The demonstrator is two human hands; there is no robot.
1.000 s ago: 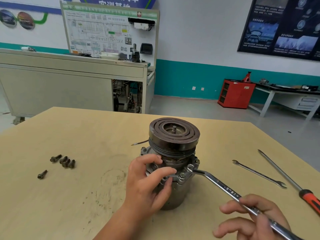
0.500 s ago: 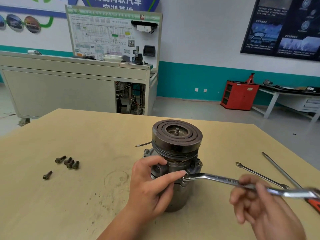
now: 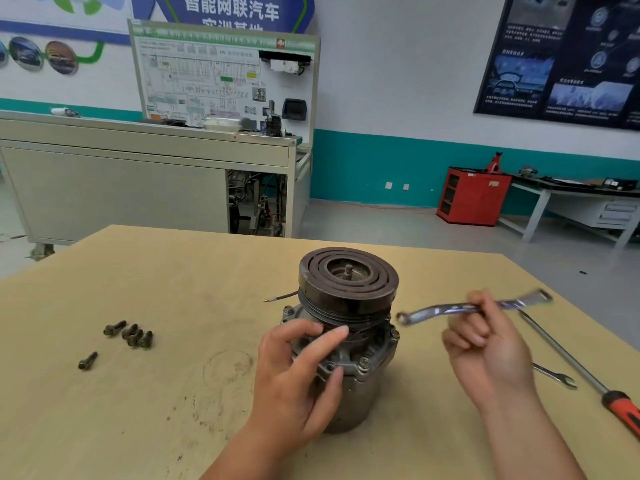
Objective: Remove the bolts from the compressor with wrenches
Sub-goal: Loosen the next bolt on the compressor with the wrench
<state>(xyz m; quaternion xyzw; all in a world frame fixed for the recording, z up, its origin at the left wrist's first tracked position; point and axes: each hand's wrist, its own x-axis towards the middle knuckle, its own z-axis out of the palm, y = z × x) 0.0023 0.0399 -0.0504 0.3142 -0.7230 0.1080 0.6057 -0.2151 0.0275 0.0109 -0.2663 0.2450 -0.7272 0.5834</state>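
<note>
One wrench (image 3: 433, 310) now off the compressor (image 3: 349, 289), tight in right fingers (image 3: 479, 336); left fingers (image 3: 323, 342) curled on the compressor; five loose bolts (image 3: 131, 331)

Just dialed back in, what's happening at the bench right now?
A person steadies the upright compressor with the left hand, fingers curled around its flange. The right hand holds a wrench in the air beside the pulley, not on any bolt. Five loose bolts lie on the table to the left, and at least two flange bolts are still in place. A second wrench and a red-handled screwdriver lie on the right.
</note>
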